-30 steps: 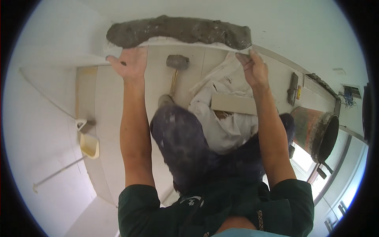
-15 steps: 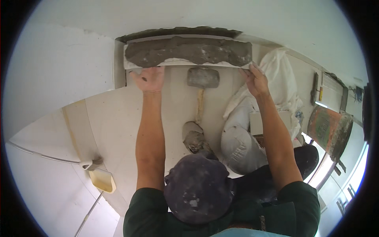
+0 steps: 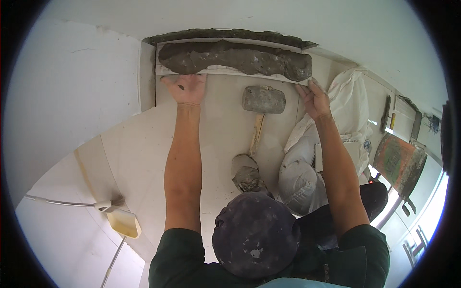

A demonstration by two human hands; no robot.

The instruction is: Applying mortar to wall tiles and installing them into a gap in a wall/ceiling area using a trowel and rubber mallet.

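A long white tile (image 3: 216, 70), heaped with dark wet mortar (image 3: 230, 58), lies level across the mouth of a wall recess with a dark, rough upper edge (image 3: 223, 33). My left hand (image 3: 187, 90) is palm up at the tile's near edge, towards its left end, with fingertips hidden beneath it. My right hand (image 3: 313, 100) grips the tile's right end with curled fingers. Just beyond my knee, a rubber mallet (image 3: 263, 100) with a wooden handle rests on the light floor, between my forearms.
A bulging white sack (image 3: 297, 177) lies right of the mallet. Farther right are a trowel (image 3: 386, 113) and a stained bucket (image 3: 397, 161) on its side. A cream dustpan (image 3: 124, 223) and a broom (image 3: 103, 205) lie at lower left. White walls border the left and top.
The tile and both hands have moved right and lower in the view, up against the recess, which now shows behind the mortar. My bent knee now shows centrally between my arms.
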